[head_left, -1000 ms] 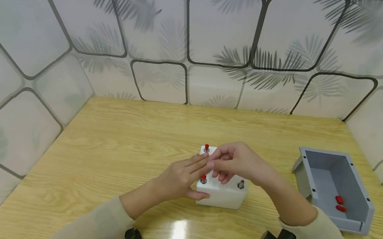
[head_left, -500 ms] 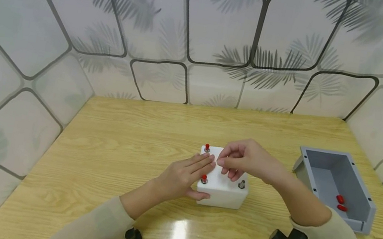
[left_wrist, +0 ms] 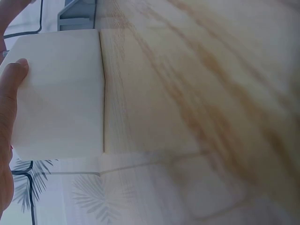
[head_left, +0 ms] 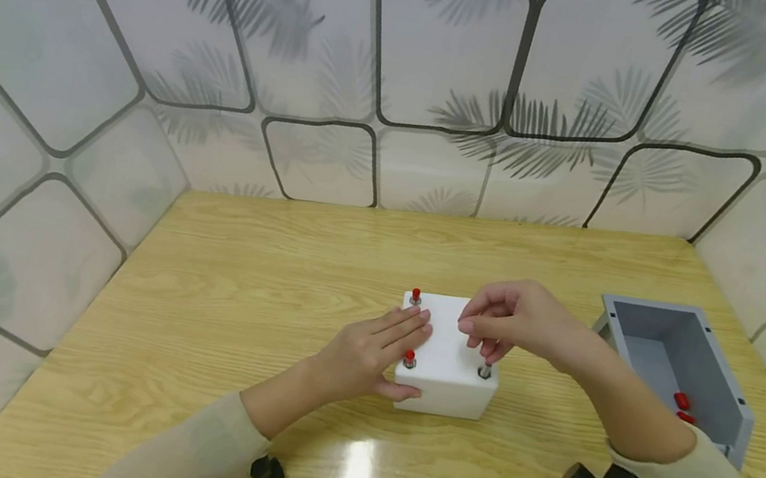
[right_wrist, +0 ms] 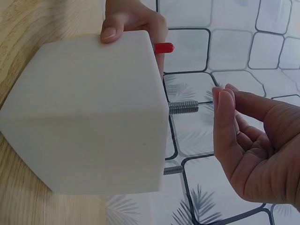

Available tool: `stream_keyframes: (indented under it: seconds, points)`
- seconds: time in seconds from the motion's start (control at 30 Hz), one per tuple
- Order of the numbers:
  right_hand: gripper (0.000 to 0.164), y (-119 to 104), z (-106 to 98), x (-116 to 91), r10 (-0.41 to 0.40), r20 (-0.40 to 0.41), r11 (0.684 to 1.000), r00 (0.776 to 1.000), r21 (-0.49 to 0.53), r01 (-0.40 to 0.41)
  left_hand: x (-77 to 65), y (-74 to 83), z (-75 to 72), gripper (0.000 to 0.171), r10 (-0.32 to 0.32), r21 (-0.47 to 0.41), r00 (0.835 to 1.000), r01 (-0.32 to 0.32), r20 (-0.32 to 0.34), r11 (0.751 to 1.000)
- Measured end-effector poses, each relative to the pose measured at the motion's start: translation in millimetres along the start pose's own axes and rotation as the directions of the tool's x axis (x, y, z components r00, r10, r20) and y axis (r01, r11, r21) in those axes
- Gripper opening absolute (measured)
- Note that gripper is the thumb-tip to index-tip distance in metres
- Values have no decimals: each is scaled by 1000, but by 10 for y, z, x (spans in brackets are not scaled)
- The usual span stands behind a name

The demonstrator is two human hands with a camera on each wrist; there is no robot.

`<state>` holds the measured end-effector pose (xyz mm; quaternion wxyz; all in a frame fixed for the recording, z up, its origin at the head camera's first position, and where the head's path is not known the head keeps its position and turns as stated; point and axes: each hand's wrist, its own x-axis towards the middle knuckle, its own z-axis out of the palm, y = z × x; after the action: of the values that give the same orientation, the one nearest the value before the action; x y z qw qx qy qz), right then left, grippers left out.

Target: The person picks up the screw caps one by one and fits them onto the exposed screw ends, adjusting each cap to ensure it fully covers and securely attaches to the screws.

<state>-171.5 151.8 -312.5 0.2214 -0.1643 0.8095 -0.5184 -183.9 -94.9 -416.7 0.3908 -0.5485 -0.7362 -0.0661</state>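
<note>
On the wood-grain table (head_left: 256, 269), one white block (head_left: 448, 398) bears four upright bolts (right_wrist: 183, 108), two red-capped, two bare; the left hand (head_left: 368, 348) lies straight-fingered on it, the right hand (head_left: 524, 324), fingertips together, hovers above.

two hands (head_left: 364, 354), one block (head_left: 443, 397), four red caps (head_left: 681, 401), two bare bolts (right_wrist: 183, 108), one bin (head_left: 719, 401)

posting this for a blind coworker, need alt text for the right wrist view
A curled right hand hovers beside two bare threaded studs on a white block. Beyond, a left hand rests on the block near a red-capped stud.
</note>
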Motion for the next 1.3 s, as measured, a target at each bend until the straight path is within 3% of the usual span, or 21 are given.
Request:
stream_keyframes:
  seconds: [0.9,1.3]
  points:
    - [31,-5,-269,-286,97,-114,994,989,-45,-103,0,20,-13,78,12,10,1000,-12,6,1000]
    - [33,98,-411,-388,106,-117,991,987,-71,-115,9,32,-13,78,7,15,1000,-7,26,1000]
